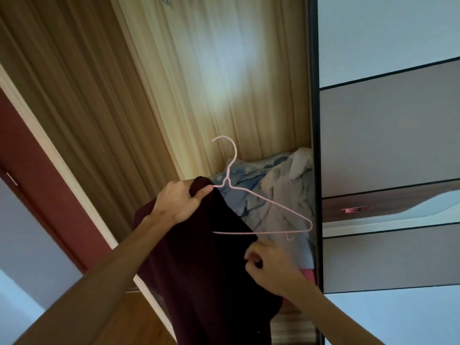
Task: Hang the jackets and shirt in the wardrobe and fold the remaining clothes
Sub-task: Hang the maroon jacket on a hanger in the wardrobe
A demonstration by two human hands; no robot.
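Two hands hold one soft, dark red garment (199, 270). The left hand (181, 202) grips it with one thin pink wire hanger (261, 212); the right hand (268, 265) pinches its cloth.

Left grip (179, 202) tight and higher; right grip (270, 266) a lower fingertip pinch.

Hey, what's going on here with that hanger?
A person is fitting a dark maroon garment onto a pink wire hanger in front of an open wardrobe. The left hand grips the garment's top by the hanger's neck; the right hand pinches the cloth below the bottom bar. The hanger's other shoulder is bare. Crumpled blue and grey clothes lie inside the wardrobe.
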